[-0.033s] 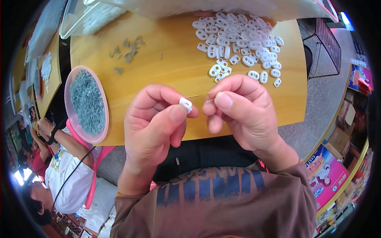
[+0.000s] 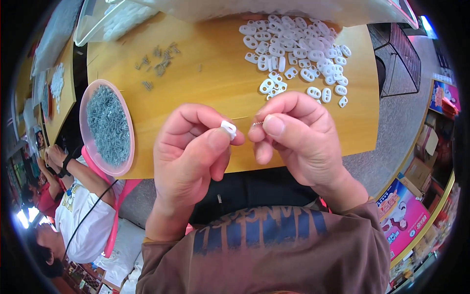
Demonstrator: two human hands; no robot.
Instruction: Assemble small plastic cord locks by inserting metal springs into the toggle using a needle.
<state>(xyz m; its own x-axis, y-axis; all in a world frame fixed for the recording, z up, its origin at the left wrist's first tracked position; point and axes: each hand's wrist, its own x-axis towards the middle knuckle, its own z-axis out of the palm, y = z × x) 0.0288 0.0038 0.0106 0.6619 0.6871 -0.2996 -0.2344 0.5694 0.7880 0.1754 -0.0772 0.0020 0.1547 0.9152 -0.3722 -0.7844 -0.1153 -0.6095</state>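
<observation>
Nothing has shifted since before: my left hand still pinches the white plastic stopper above the wooden table, my right hand grips a small metal spring beside it. White stoppers pile ahead, a pink bowl of springs left.

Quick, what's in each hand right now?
Left hand: closed, fingers pinching a small white plastic piece.
Right hand: closed, fingers pinching a tiny metal spring.
</observation>
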